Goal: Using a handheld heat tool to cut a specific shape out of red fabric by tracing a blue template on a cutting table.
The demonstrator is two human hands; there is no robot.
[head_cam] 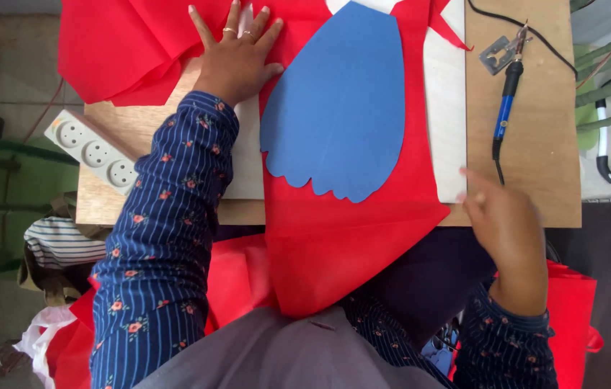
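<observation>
Left hand [235, 61] lies flat, open, pinning limp red fabric [348, 238] beside the stiff-looking blue template [338, 108]; right hand [507, 230] holds nothing.

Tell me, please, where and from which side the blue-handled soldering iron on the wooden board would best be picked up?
Probably by the blue handle of the soldering iron, coming from the near right, where the right hand already lies. The handle is the long, straight, bare middle part; the metal tip rests on a small metal stand at the far end, and the black cord leaves the near end, so both ends are best avoided.
</observation>
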